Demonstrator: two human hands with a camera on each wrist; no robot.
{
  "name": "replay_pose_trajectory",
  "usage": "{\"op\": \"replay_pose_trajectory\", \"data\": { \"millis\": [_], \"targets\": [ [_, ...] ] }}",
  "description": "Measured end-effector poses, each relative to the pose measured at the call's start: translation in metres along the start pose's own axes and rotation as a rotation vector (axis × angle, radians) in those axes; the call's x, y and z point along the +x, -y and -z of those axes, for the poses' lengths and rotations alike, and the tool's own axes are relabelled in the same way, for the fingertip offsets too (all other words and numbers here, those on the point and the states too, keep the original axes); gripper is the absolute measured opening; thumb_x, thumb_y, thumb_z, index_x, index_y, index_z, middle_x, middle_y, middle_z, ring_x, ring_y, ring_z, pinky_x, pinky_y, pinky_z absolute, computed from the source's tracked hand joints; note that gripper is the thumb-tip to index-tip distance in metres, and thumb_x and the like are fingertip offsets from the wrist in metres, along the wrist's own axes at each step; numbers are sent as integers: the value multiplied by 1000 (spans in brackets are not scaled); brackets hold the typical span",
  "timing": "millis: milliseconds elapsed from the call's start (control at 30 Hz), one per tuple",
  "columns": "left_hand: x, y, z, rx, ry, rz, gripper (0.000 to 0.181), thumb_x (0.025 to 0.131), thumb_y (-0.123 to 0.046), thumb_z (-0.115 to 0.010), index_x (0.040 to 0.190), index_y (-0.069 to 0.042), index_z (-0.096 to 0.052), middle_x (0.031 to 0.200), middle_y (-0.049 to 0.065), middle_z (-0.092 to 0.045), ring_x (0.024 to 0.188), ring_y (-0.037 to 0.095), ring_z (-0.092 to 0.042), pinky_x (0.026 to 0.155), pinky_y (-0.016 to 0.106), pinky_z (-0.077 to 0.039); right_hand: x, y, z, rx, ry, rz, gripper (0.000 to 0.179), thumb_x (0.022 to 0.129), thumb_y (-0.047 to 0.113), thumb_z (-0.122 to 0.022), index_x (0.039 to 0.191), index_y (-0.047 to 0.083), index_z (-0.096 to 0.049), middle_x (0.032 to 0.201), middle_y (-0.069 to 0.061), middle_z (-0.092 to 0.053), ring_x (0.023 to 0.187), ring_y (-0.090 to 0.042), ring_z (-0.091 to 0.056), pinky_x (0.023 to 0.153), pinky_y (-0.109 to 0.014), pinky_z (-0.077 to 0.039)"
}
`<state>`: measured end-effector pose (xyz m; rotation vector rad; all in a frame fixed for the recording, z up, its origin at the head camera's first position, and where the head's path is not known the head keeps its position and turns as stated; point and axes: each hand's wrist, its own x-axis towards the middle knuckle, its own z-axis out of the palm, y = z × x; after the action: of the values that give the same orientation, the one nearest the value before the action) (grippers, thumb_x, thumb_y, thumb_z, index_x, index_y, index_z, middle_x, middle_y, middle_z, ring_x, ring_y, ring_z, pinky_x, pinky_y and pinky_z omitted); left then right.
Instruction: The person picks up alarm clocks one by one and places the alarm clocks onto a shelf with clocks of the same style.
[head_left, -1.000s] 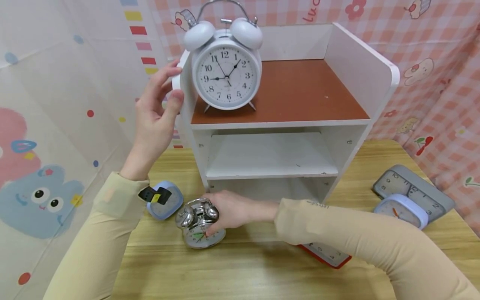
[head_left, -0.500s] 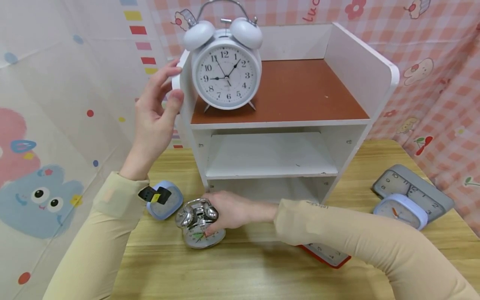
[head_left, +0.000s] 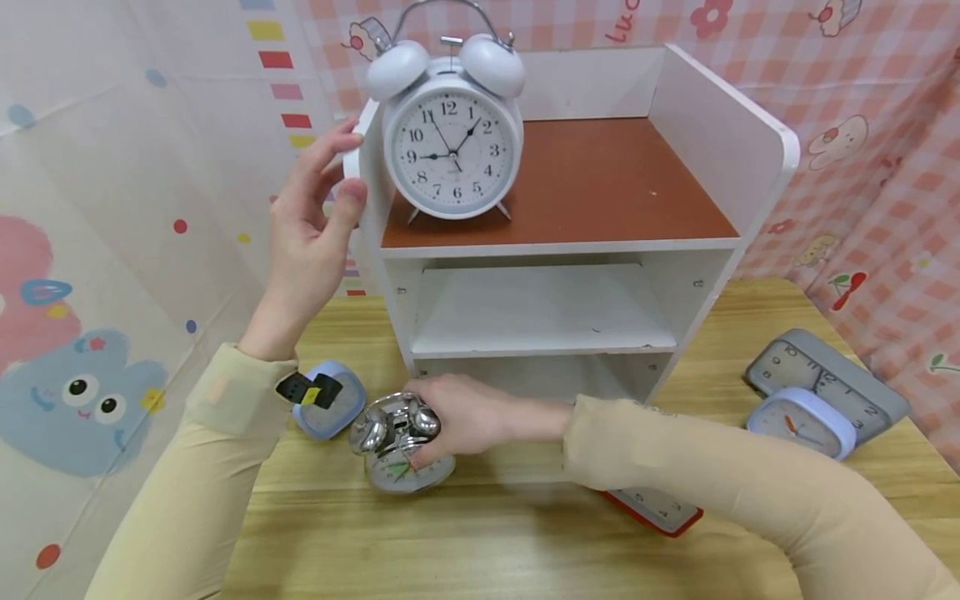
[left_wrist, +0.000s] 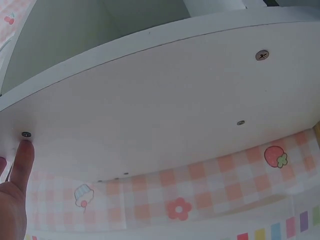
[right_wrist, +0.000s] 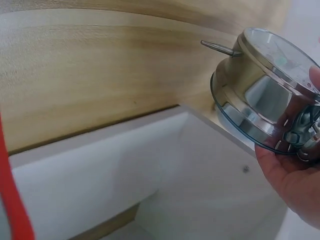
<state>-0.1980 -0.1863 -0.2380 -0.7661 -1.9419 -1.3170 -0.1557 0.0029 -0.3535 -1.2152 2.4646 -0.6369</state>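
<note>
My right hand [head_left: 468, 417] grips a silver twin-bell alarm clock [head_left: 408, 468] by its side in the head view, with the dial tipped upward. The right wrist view shows the clock's shiny metal case [right_wrist: 267, 97] and one short leg, fingers beneath and a thumb at the dial. My left hand [head_left: 311, 217] rests against the left side panel of a small white shelf unit [head_left: 547, 308]. In the left wrist view a straight finger [left_wrist: 22, 167] touches the panel's outer face [left_wrist: 150, 110]. A large white twin-bell alarm clock [head_left: 453, 154] stands on the brown top shelf [head_left: 622, 183], close to that panel.
A blue clock [head_left: 330, 400] lies left of the silver one on the wooden table [head_left: 390, 550]. At right, another blue clock [head_left: 802, 423] leans on a grey clock [head_left: 825, 383]. A red-edged clock [head_left: 660, 508] lies partly under my right sleeve.
The right hand and sleeve have shifted slightly rightward and up, and the silver alarm clock has moved a little with them. My left hand and the white clock stay in place.
</note>
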Motion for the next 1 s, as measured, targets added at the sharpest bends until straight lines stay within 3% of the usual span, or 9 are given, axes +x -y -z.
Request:
{"op": "replay_pose_trajectory", "data": {
  "millis": [433, 767, 1000],
  "targets": [
    [0, -2, 1, 17, 4, 0, 40, 109, -13, -53, 148, -2, -51, 165, 5, -48, 142, 27, -59, 106, 20, -57, -37, 0, 21, 4, -66, 55, 61, 79, 33, -92, 130, 12, -64, 118, 1, -76, 104, -11, -70, 92, -23, -58],
    [-1, -1, 2, 27, 7, -1, 44, 110, -23, -54, 149, -4, -50, 166, 3, -48, 143, 26, -58, 104, 18, -57, -66, 3, 33, -12, -104, 80, 62, 80, 36, -91, 131, 14, -63, 117, 5, -75, 102, -8, -69, 91, -23, -58],
    [0, -3, 1, 7, 8, 12, 41, 110, -16, -53, 149, -4, -50, 165, 2, -48, 142, 28, -59, 104, 20, -58, -84, 2, 40, 12, -134, 72, 63, 81, 36, -90, 133, 16, -63, 120, 5, -75, 104, -7, -69, 91, -23, -59]
  ]
}}
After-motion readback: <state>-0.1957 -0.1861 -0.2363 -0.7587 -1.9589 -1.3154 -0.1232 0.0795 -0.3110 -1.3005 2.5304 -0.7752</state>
